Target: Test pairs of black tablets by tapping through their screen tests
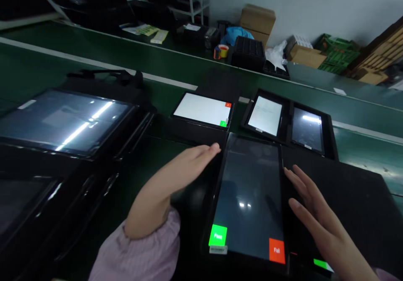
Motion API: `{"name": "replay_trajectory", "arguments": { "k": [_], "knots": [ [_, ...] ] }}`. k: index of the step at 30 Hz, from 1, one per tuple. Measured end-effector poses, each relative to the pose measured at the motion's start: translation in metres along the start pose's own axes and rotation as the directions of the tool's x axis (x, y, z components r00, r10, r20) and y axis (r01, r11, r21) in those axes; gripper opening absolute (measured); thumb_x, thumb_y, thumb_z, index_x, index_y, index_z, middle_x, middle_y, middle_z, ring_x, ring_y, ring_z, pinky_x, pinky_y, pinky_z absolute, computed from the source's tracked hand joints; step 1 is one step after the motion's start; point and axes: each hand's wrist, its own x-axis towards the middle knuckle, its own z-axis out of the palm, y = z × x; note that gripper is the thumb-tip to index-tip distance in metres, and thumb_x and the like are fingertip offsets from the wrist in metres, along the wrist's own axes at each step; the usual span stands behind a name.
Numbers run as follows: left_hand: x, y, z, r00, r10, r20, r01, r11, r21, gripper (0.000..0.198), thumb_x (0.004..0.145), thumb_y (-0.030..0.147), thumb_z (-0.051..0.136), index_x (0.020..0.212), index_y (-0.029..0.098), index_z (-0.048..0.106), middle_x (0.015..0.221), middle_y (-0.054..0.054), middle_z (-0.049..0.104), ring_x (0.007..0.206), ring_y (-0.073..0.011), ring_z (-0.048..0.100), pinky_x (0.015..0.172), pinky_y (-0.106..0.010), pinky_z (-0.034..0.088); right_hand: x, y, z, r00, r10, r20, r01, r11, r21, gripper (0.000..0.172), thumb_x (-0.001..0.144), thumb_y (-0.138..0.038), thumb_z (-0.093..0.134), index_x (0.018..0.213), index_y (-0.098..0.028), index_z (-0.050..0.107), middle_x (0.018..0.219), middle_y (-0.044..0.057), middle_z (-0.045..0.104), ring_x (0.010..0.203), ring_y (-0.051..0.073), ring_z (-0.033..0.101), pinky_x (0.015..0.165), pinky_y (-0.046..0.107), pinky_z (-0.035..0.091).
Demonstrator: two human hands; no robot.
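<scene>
A dark tablet-like screen (252, 197) lies in front of me, with a green "Pass" box at its lower left, a red "Fail" box at its lower right and a small barcode label. My left hand (192, 163) is held beside its upper left edge, fingers stretched out and empty. Near the right edge, my right hand (317, 214) is open with fingers apart; whether its fingertips touch the frame I cannot tell. Beyond the dark screen lies a white lit screen (203, 110) with small red and green corner boxes.
Large screens in black frames (63, 117) are stacked on the left. A black tray (288, 121) holds two smaller screens at the back right. A black flat panel (349, 197) lies to the right. Behind are a cardboard box (257, 19) and a green crate (338, 52).
</scene>
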Motion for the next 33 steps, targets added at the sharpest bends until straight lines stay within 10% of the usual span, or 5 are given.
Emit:
{"name": "replay_trajectory", "arguments": {
  "k": [7,14,20,29,33],
  "knots": [
    [0.105,-0.023,-0.047,0.805,-0.153,-0.573,0.202,0.979,0.022,0.048,0.102,0.032,0.068,0.146,0.015,0.063,0.167,-0.021,0.049,0.156,-0.0410,0.041,0.127,-0.062,0.033,0.014,0.027,-0.010,0.994,-0.054,-0.096,0.069,0.986,0.149,0.062,0.098,-0.054,0.070,0.155,-0.034,0.055,0.144,0.010,0.072,0.122,0.025,0.075,0.095,0.035,0.067],
    [0.151,-0.027,-0.096,0.749,-0.330,-0.574,0.299,0.942,-0.151,0.042,0.099,0.037,0.076,0.136,0.019,0.067,0.139,-0.012,0.068,0.121,-0.0310,0.070,0.099,-0.051,0.061,0.022,0.031,-0.004,0.966,-0.011,-0.259,0.086,0.956,0.280,0.054,0.094,-0.053,0.074,0.141,-0.028,0.066,0.119,0.011,0.081,0.086,0.023,0.081,0.061,0.026,0.066],
    [0.140,0.005,-0.090,0.755,-0.216,-0.619,0.018,0.951,-0.309,0.025,0.096,0.032,0.078,0.113,0.016,0.070,0.111,-0.007,0.074,0.101,-0.0235,0.073,0.085,-0.040,0.064,0.020,0.021,0.001,0.958,-0.081,-0.275,0.153,0.956,0.252,0.047,0.098,-0.052,0.070,0.137,-0.026,0.067,0.109,0.010,0.081,0.076,0.020,0.079,0.050,0.022,0.061],
    [0.060,0.120,-0.081,0.669,0.160,-0.726,-0.593,0.703,-0.391,0.024,0.086,0.024,0.078,0.082,0.026,0.054,0.087,0.010,0.074,0.115,-0.0141,0.068,0.085,-0.027,0.062,0.039,-0.044,-0.069,0.786,-0.433,-0.442,0.468,0.883,-0.033,0.053,0.094,-0.045,0.077,0.145,-0.048,0.062,0.144,0.004,0.070,0.131,0.029,0.071,0.110,0.051,0.063],
    [0.028,0.155,-0.029,0.768,0.211,-0.604,-0.595,0.585,-0.551,0.016,0.090,0.015,0.075,0.080,0.022,0.065,0.087,0.003,0.075,0.112,-0.0179,0.073,0.082,-0.025,0.065,0.050,-0.081,-0.113,0.739,-0.483,-0.470,0.465,0.870,-0.164,0.060,0.094,-0.062,0.072,0.151,-0.050,0.058,0.149,-0.001,0.068,0.144,0.032,0.061,0.109,0.046,0.064]
  ]
}}
